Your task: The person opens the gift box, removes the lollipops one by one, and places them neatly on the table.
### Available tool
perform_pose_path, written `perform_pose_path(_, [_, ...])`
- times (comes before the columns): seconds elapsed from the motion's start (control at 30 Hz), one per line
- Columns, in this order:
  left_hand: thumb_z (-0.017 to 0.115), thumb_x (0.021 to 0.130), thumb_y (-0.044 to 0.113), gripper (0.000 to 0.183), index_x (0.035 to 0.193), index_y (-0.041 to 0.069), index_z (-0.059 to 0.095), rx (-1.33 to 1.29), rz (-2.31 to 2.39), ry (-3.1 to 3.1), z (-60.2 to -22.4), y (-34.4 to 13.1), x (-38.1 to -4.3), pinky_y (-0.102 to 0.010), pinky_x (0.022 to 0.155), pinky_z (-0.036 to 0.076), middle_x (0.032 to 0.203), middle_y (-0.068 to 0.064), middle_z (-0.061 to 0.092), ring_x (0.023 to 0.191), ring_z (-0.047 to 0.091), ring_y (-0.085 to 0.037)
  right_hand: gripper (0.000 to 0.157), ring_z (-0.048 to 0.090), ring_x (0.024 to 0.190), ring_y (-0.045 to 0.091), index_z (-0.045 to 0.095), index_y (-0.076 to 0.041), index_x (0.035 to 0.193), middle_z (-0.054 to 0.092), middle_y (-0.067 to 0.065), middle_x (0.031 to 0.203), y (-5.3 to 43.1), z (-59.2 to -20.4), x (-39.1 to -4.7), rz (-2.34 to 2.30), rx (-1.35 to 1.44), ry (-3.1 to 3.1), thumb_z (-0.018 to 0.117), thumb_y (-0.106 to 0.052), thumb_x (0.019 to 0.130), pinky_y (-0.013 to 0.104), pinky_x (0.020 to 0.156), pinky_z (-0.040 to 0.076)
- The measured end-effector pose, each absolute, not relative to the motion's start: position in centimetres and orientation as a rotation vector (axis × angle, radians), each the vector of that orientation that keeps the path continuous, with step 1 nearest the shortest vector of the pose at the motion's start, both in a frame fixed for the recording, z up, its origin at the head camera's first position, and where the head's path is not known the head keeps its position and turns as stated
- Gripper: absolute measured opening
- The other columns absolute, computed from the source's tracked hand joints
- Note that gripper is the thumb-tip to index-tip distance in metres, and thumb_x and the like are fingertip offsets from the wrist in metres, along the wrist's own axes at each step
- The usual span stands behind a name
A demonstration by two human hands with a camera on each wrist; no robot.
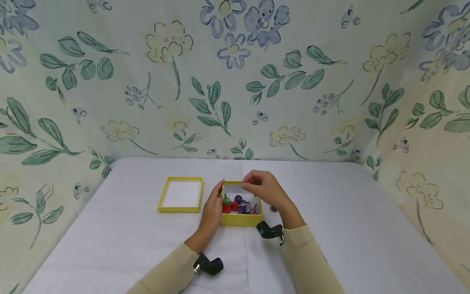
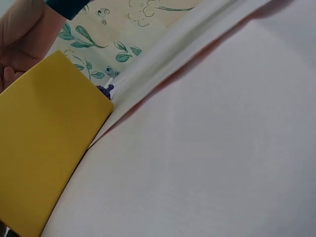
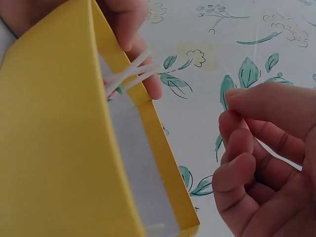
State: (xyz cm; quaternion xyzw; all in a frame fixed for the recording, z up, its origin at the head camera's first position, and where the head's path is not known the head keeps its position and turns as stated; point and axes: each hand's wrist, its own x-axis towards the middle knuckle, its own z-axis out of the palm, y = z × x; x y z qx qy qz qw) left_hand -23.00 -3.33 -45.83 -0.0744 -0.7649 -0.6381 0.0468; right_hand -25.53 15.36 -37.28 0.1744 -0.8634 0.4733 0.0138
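Observation:
An open yellow box (image 1: 241,220) with a white inside holds several wrapped lollipops (image 1: 235,206), red and purple, their white sticks (image 3: 131,71) poking up in the right wrist view. My left hand (image 1: 211,212) grips the box's left wall, fingers lying along its outer side. Over the back right corner of the box is my right hand (image 1: 262,186). Its fingers (image 3: 239,173) are curled and the thumb tip meets the index finger, with nothing showing between them. A purple lollipop (image 1: 273,208) lies on the cloth beside the box, partly behind my right wrist.
A yellow-rimmed lid (image 1: 180,209), white inside, lies left of the box. White cloth (image 1: 117,228) covers the table. A floral curtain (image 1: 235,102) stands behind and at both sides. Each wrist carries a black camera (image 1: 211,265).

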Motion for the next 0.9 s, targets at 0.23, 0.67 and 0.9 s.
perform_pose_path(0.23, [0.029,0.099,0.017,0.053,0.151,0.025,0.032,-0.214,-1.961,-2.323,-46.1,-3.4,-23.1,-0.042,0.117,0.021,0.154,0.011,0.030,0.143,0.026,-0.016,0.006,0.056,0.070,0.021,0.070,-0.015,0.092,0.064,0.003,0.083,13.9,-37.6,-24.8,1.573,0.521,-2.668,0.069,-0.019,0.088,0.032,0.064,0.055])
perform_pose_path(0.67, [0.028,0.099,0.015,0.053,0.150,0.022,0.034,-0.246,-1.943,-2.301,-46.2,-3.3,-22.9,-0.042,0.116,0.022,0.154,0.006,0.032,0.142,0.028,-0.017,0.005,0.059,0.075,0.016,0.069,-0.017,0.093,0.066,-0.004,0.084,12.7,-39.8,-24.1,1.535,0.553,-2.595,0.069,-0.020,0.089,0.026,0.067,0.054])
perform_pose_path(0.9, [0.029,0.098,0.015,0.053,0.150,0.023,0.035,-0.251,-1.947,-2.291,-46.0,-3.3,-23.2,-0.044,0.116,0.022,0.154,0.005,0.033,0.142,0.029,-0.019,0.012,0.060,0.078,0.016,0.071,-0.015,0.098,0.065,-0.003,0.085,12.8,-40.0,-24.3,1.540,0.565,-2.609,0.071,-0.021,0.088,0.027,0.071,0.054])
